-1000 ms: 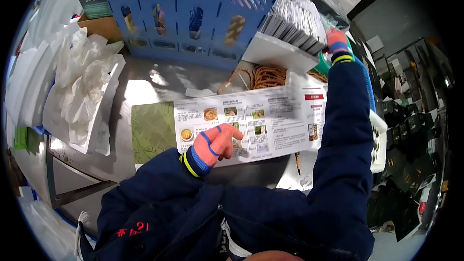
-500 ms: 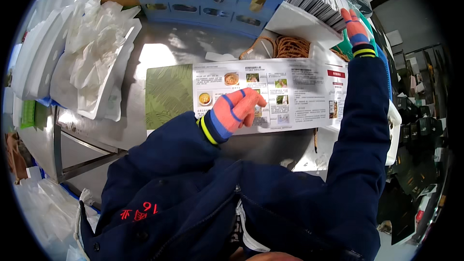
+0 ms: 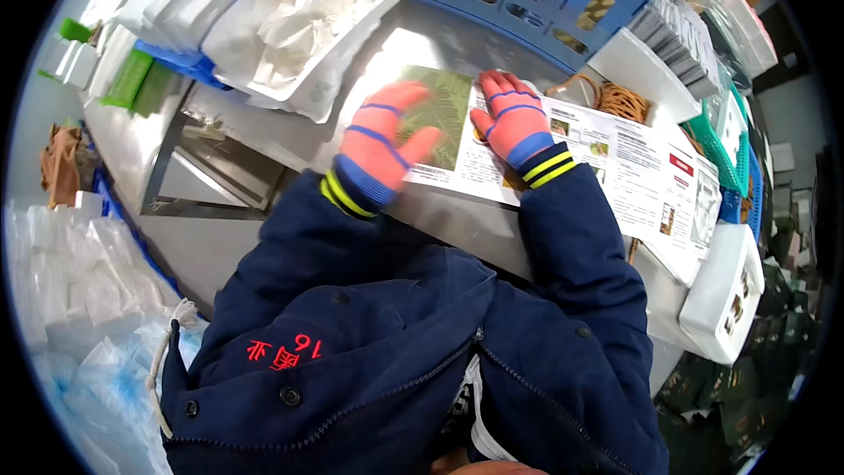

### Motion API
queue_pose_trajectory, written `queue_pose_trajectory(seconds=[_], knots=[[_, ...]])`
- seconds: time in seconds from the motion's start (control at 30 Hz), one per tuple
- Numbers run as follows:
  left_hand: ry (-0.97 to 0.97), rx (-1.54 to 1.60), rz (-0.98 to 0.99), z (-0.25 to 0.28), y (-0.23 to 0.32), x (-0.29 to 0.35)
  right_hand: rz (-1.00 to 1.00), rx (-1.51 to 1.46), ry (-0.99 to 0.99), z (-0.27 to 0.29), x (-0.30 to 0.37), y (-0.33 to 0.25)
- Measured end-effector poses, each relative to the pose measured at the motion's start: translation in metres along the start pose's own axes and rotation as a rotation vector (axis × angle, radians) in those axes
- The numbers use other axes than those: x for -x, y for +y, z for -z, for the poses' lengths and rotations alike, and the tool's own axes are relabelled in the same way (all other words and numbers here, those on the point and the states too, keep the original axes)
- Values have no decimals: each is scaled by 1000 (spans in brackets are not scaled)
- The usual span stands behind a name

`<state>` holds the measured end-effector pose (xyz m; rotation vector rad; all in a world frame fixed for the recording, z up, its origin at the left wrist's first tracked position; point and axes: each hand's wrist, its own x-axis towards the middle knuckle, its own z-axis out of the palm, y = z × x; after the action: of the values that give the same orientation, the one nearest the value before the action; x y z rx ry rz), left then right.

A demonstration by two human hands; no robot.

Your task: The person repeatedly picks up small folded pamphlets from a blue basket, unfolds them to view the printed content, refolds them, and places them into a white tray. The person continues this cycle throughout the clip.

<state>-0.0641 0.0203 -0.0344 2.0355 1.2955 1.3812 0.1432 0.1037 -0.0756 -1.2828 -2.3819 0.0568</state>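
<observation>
A long printed paper sheet [image 3: 607,151] lies on the metal table, with a green leaf-patterned panel at its left end and small pictures and text along the rest. My left hand [image 3: 380,139], in an orange glove with blue stripes, is at the left end of the sheet, slightly blurred, thumb apart from the fingers. Whether it touches the paper I cannot tell. My right hand [image 3: 514,119], gloved alike, lies flat on the sheet just right of the green panel, fingers stretched out. Neither hand holds anything.
Behind the sheet stand a blue slotted crate [image 3: 527,4] and a white box of stacked papers [image 3: 675,42]. Brown cord [image 3: 622,102] lies coiled beside it. At right are a green basket [image 3: 716,145] and a white container [image 3: 725,295]. White trays with crumpled plastic [image 3: 308,22] sit at left.
My right hand has come from the paper stack at the upper right down onto the sheet. My left hand has moved to the sheet's left end and opened. The view has shifted.
</observation>
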Motion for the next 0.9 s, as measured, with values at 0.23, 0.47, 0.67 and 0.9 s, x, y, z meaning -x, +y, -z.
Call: queue_pose_trajectory(seconds=[0.23, 0.47, 0.67, 0.9], knots=[[-52, -181, 146, 15, -35, 55, 17, -55, -89, -1, 2, 0], [-47, -38, 253, 8, -25, 64, 4, -77, -85, -3, 4, 4], [-66, -183, 145, 9, -6, 58, -15, -92, -88, -2, 4, 4], [-117, -305, 78, 12, 7, 54, 0, -93, -71, -1, 5, 3]])
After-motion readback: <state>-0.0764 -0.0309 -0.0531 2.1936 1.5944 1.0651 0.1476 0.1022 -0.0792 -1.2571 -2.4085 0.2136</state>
